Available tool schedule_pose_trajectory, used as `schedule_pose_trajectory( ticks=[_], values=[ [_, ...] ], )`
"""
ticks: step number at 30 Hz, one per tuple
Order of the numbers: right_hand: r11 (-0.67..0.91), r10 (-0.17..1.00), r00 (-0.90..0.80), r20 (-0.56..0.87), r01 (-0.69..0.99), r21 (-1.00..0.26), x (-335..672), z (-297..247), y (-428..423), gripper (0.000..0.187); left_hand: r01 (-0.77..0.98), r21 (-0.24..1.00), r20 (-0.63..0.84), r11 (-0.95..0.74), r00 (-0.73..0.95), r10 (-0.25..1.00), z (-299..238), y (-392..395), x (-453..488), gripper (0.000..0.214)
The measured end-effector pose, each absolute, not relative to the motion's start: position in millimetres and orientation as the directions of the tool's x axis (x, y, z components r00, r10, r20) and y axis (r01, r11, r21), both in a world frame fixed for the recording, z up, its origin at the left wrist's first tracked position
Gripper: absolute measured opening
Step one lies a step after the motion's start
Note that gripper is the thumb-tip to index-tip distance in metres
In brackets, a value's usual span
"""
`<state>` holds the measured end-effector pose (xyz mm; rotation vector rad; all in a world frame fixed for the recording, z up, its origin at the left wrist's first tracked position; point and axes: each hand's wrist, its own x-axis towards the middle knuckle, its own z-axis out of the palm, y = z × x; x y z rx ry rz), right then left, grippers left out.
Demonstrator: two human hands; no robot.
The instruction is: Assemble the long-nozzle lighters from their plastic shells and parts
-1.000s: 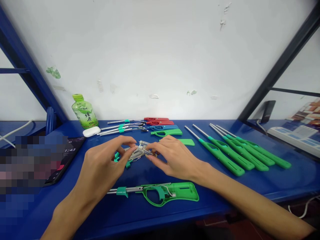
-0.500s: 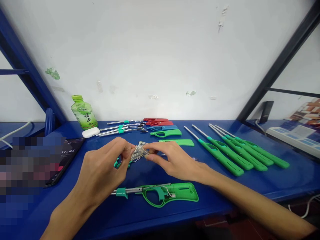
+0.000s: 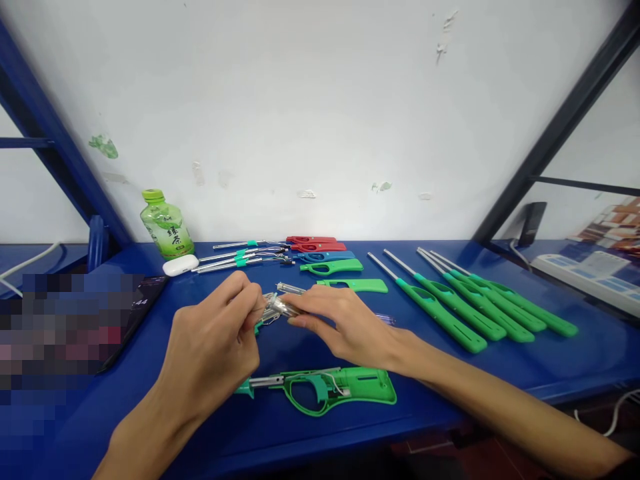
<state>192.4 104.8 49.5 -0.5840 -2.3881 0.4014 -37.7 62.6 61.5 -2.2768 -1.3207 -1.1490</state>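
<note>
I had a small clear part (image 3: 280,305) between my two hands, near the middle of the frame. It lay across the gap between my right fingers and my left ones. On my right hand (image 3: 347,323), the index finger rested above it and the thumb below, pinched nearly together with only the part's thickness between them; its left end stuck out past their tips. My left hand (image 3: 215,340) was curled tight, thumb and index tips closed on that left end, mostly hiding it, so I could not tell its full shape. The part was above the worktop (image 3: 280,430), overlapping the view of some slim metal pieces (image 3: 273,316) just behind it. Below my hands, lower centre, lay an opened green handle (image 3: 370,387), well apart from my fingers, its metal rod running left toward my left hand. Whole green lighters (image 3: 445,313) lay at the right of the frame.
</note>
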Motion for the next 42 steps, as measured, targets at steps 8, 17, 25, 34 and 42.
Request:
schedule_pose_trajectory(
  ticks=[8, 17, 25, 34, 42],
  values=[
    [0.86, 0.475, -0.736, 0.482, 0.273, -0.431, 196.9, 54.9, 105.6, 0.036, 0.815, 0.186, 0.756, -0.548, 0.237, 0.61, 58.6, 61.2, -33.4, 0.032],
    [0.821, 0.545, -0.675, 0.497, 0.308, -0.482, 195.2, 65.4, 106.0, 0.025, 0.792, 0.242, 0.78, -0.56, 0.185, 0.598, 59.9, 61.9, -35.5, 0.032],
    [0.635, 0.762, -0.289, 0.579, 0.508, -0.582, 240.5, 73.9, 73.0, 0.023, 0.743, 0.355, 0.58, -0.568, 0.302, 0.757, 49.1, 51.7, -3.8, 0.013],
    [0.49, 0.866, -0.183, 0.466, 0.499, -0.715, 255.4, 18.7, 8.7, 0.029, 0.696, 0.417, 0.243, -0.584, 0.534, 0.81, 33.4, 45.3, 19.3, 0.031],
    [0.485, 0.873, -0.242, 0.423, 0.527, -0.698, 244.6, 14.4, 9.4, 0.03, 0.683, 0.458, 0.158, -0.569, 0.567, 0.808, 35.0, 47.5, 12.8, 0.034]
  ],
)
